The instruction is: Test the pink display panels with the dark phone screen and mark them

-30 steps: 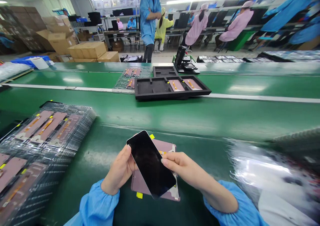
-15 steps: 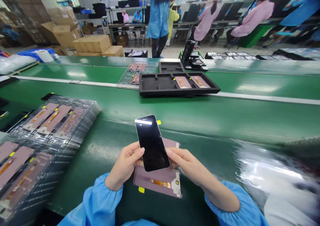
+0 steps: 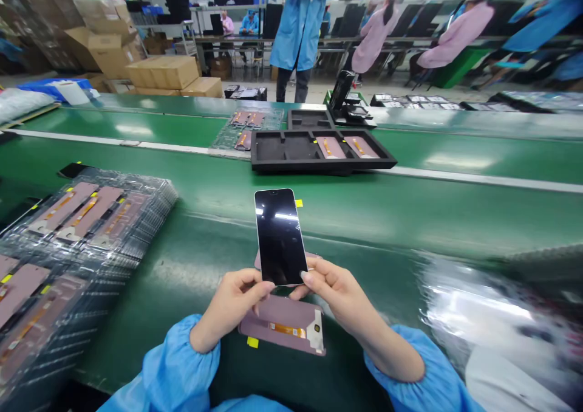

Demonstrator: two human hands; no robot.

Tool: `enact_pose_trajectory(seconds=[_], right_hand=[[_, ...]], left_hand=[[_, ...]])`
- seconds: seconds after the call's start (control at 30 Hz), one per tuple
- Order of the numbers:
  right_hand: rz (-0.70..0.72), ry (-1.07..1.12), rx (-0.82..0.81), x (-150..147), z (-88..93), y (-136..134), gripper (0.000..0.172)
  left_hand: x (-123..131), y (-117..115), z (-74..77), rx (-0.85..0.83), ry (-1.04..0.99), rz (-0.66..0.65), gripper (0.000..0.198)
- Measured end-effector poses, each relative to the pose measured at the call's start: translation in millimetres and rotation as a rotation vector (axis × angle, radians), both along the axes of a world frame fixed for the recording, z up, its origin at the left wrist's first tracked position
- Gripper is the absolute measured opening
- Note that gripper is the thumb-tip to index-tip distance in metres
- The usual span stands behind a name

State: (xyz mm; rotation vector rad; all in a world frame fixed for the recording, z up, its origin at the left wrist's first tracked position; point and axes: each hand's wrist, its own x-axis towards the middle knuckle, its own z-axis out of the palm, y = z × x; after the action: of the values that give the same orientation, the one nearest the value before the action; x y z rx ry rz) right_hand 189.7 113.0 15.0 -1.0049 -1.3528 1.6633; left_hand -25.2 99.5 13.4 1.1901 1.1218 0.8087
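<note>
1. Left of my left hand, a clear plastic tray [image 3: 104, 217] of mauve-backed panels rests on the green bench [image 3: 136, 321].
2. My left hand [image 3: 232, 307] is clamped on the lower left edge of a black-glass phone screen [image 3: 279, 237].
3. Just below my hands, a mauve-backed panel [image 3: 285, 322] lies flat on the bench.
4. My right hand [image 3: 339, 299] is clamped on the screen's lower right corner, holding it upright with my left.
5. Right of that hand lies a blurred plastic wrap [image 3: 483, 318].

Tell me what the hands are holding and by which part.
The left hand and right hand grip a black phone display panel by its lower end, one at each side edge.
</note>
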Motion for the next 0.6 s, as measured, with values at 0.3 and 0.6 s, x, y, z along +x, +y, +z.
enact_pose_trajectory(seconds=[0.3,0.6], right_hand=[[-0.039,0.170,-0.157,-2.8,-2.1,-0.4,0.042],[-0.039,0.157,-0.184,-6.8,-3.9,2.6,0.049]], left_hand=[[3.3,-1.2,-1.1,0.055,0.082,0.033,0.038],[6.0,0.5,-3.0,0.051,0.086,0.066,0.042]])
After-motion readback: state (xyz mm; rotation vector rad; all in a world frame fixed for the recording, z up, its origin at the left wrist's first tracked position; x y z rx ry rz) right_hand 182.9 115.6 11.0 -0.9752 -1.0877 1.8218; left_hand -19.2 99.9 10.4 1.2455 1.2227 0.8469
